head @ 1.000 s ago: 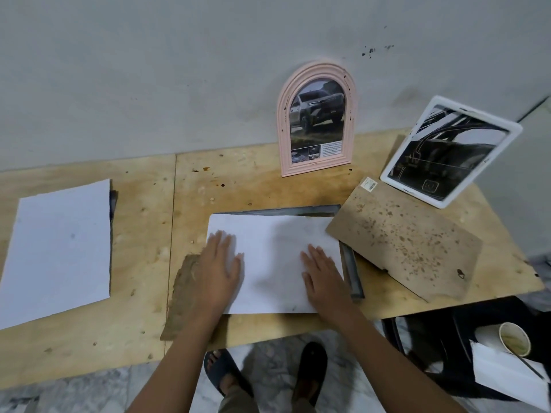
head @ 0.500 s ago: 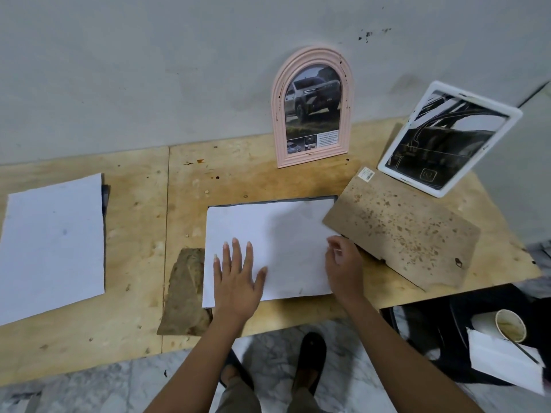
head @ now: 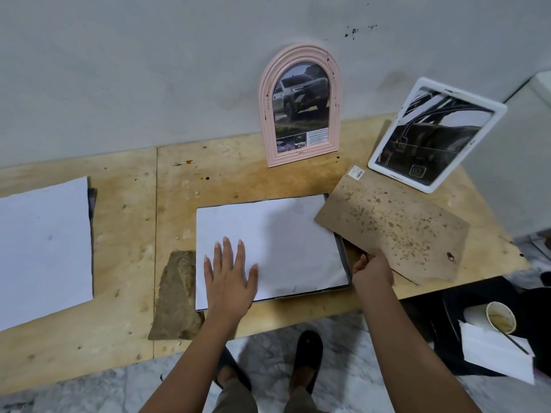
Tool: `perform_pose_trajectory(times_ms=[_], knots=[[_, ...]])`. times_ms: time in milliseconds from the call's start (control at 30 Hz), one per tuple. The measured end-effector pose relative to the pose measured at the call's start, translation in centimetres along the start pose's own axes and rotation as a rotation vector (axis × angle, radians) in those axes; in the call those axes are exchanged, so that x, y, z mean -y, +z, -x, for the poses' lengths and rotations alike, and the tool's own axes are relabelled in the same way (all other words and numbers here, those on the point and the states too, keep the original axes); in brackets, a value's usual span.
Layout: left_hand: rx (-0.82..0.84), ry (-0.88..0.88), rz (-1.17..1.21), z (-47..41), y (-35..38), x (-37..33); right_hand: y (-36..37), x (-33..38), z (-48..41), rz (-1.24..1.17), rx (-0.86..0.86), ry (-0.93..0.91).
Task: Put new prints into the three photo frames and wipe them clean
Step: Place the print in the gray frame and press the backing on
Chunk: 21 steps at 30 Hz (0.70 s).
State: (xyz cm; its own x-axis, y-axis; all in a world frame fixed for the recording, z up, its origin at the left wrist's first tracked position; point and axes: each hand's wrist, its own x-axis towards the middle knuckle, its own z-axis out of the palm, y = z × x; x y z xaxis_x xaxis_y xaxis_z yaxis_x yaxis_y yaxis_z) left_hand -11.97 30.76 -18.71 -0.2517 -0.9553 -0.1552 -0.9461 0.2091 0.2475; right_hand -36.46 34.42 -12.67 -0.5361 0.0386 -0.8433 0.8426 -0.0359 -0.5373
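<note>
White print (head: 268,245) lies in the dark frame (head: 343,257); my left hand (head: 229,275) presses it, fingers spread; right hand (head: 372,268) grips the backing board (head: 396,228).

There is just one camera, and it sits on the person's head. It looks forward and down, from high up, over the near edge of the wooden bench (head: 125,234). It is close: both arms reach out from the bottom of the picture, and the feet show on the floor (head: 357,338) right below. Straight ahead, the grey wall (head: 149,70) fills the top. The view is very wide (the bench edges bend a little), so the black chair (head: 477,296) shows at the right.
</note>
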Motion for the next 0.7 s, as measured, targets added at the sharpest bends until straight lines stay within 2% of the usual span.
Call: perform_pose_trajectory(times_ms=[133, 267, 400, 533, 633, 700], knots=[[0.011, 0.016, -0.037, -0.2, -0.6, 0.8, -0.1, 0.0, -0.5, 0.058, 0.014, -0.034], [0.051, 0.029, -0.010, -0.3, -0.7, 0.6, -0.8, -0.4, 0.0, -0.004, 0.076, -0.110], [0.097, -0.016, -0.038, -0.5, -0.7, -0.4, -2.2, -2.1, 0.8, -0.052, 0.138, -0.141], [0.099, -0.024, -0.051, -1.1, -0.9, -0.3, -3.3, -4.2, 1.7, 0.008, 0.191, -0.151], [0.030, 0.032, 0.056, -1.5, -1.6, 0.1, -3.6, -6.1, 3.0, 0.122, 0.224, -0.203], [-0.050, 0.082, 0.264, -1.8, -1.7, 0.9, -3.6, -7.4, 4.2, 0.213, 0.263, -0.257]])
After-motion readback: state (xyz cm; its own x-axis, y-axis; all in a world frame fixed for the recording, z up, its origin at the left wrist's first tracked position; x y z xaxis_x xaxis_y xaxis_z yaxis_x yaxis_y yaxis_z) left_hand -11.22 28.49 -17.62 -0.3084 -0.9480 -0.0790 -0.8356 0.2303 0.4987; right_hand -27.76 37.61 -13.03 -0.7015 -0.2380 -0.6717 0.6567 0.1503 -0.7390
